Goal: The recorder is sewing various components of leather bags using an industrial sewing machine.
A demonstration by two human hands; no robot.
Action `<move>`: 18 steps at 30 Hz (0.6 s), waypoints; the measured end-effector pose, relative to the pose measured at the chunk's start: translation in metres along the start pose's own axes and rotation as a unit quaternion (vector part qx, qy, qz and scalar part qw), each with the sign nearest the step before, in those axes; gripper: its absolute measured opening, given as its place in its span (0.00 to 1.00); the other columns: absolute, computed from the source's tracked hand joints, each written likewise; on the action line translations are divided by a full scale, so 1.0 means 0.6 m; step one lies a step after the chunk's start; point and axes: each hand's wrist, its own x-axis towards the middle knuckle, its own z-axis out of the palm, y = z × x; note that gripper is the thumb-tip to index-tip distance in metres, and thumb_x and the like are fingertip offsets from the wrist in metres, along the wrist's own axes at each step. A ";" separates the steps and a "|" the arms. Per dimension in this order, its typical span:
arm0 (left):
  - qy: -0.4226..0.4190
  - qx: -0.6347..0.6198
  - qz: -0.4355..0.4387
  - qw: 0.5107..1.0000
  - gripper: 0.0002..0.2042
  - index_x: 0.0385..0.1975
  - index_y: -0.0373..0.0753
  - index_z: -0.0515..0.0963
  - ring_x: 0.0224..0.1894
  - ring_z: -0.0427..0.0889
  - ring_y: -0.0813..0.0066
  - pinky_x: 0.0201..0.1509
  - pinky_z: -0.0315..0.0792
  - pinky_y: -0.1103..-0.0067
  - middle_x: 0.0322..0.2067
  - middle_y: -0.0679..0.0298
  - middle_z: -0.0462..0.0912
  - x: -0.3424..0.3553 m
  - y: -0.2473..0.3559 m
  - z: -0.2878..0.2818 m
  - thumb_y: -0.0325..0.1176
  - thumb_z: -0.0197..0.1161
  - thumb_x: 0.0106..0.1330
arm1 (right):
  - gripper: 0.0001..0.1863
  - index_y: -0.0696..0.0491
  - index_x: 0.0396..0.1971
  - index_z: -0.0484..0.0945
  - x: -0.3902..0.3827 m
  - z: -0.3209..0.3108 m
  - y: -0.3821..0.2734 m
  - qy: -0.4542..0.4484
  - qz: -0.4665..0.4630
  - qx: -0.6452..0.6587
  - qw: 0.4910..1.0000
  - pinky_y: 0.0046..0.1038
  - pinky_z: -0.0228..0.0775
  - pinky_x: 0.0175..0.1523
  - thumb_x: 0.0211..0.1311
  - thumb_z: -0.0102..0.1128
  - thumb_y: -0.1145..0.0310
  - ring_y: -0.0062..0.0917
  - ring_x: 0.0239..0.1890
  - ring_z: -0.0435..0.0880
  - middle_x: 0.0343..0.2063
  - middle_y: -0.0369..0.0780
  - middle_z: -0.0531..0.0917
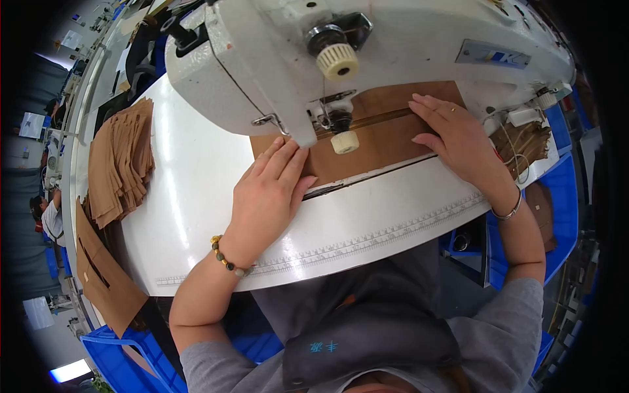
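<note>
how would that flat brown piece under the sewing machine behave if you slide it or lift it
The flat brown piece probably slides easily, since it lies flat on the smooth white table. It looks thin, so lifted it would likely sag. Both the left hand and right hand press on it, suggesting it shifts readily.

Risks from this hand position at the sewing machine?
1. The left hand has its fingertips right beside the presser foot; a slip forward could bring them under the needle.
2. Both the left and the right hand press flat on the brown panel; uneven pressure could skew the seam.
3. Loose threads near the bunched brown fabric at the right wrist might snag the bangle.
</note>
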 end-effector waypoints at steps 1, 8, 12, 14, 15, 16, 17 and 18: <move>0.008 -0.009 0.006 1.000 0.21 0.58 0.39 0.82 0.63 0.81 0.57 0.61 0.80 0.70 0.62 0.61 0.82 0.000 -0.001 0.000 0.37 0.71 0.66 | 0.27 0.53 0.62 0.79 -0.001 0.001 0.001 -0.004 0.005 -0.001 1.000 0.38 0.71 0.68 0.70 0.63 0.51 0.38 0.64 0.79 0.64 0.40 0.80; 0.028 -0.005 0.008 1.000 0.20 0.57 0.40 0.82 0.62 0.83 0.58 0.59 0.80 0.70 0.60 0.62 0.83 0.001 0.010 -0.002 0.36 0.71 0.65 | 0.23 0.55 0.54 0.82 0.035 -0.016 -0.016 -0.010 -0.005 -0.073 0.997 0.38 0.72 0.66 0.65 0.67 0.55 0.37 0.59 0.82 0.60 0.41 0.83; 0.038 0.002 -0.002 0.999 0.20 0.56 0.40 0.83 0.61 0.83 0.59 0.58 0.81 0.71 0.60 0.62 0.83 0.001 0.012 -0.001 0.37 0.71 0.65 | 0.23 0.54 0.52 0.82 0.077 0.005 -0.084 0.028 -0.107 -0.043 0.993 0.37 0.72 0.65 0.61 0.70 0.57 0.36 0.56 0.83 0.55 0.42 0.84; 0.025 0.001 0.001 1.000 0.19 0.55 0.40 0.83 0.62 0.82 0.61 0.60 0.79 0.71 0.58 0.63 0.84 0.000 0.010 -0.001 0.39 0.70 0.66 | 0.22 0.54 0.49 0.83 0.089 0.021 -0.122 0.014 -0.151 0.099 0.983 0.38 0.72 0.65 0.59 0.72 0.57 0.35 0.56 0.83 0.51 0.42 0.85; 0.034 -0.001 -0.006 0.999 0.19 0.55 0.40 0.83 0.62 0.82 0.61 0.60 0.79 0.71 0.58 0.63 0.84 0.000 0.009 -0.001 0.39 0.70 0.66 | 0.22 0.54 0.49 0.83 0.094 0.029 -0.135 -0.017 -0.145 0.099 0.984 0.38 0.72 0.65 0.59 0.72 0.57 0.35 0.56 0.83 0.51 0.42 0.85; 0.034 -0.003 0.000 0.999 0.19 0.54 0.40 0.83 0.61 0.82 0.61 0.59 0.80 0.71 0.58 0.63 0.84 0.000 0.007 -0.002 0.40 0.70 0.66 | 0.21 0.54 0.46 0.84 0.100 0.037 -0.147 -0.008 -0.147 0.098 0.984 0.39 0.72 0.65 0.58 0.72 0.57 0.36 0.57 0.82 0.49 0.42 0.84; 0.030 -0.007 0.006 1.000 0.19 0.54 0.40 0.83 0.61 0.83 0.62 0.59 0.80 0.71 0.57 0.62 0.84 0.001 0.005 -0.002 0.40 0.70 0.66 | 0.20 0.54 0.44 0.84 0.103 0.042 -0.154 0.002 -0.148 0.097 0.984 0.40 0.72 0.65 0.57 0.73 0.56 0.36 0.57 0.82 0.48 0.42 0.84; 0.037 -0.005 0.001 0.999 0.19 0.54 0.40 0.83 0.61 0.83 0.62 0.59 0.80 0.71 0.57 0.62 0.84 0.001 0.003 -0.003 0.40 0.70 0.66 | 0.20 0.54 0.44 0.84 0.105 0.044 -0.156 -0.001 -0.154 0.097 0.983 0.40 0.72 0.65 0.57 0.73 0.56 0.36 0.57 0.82 0.48 0.42 0.84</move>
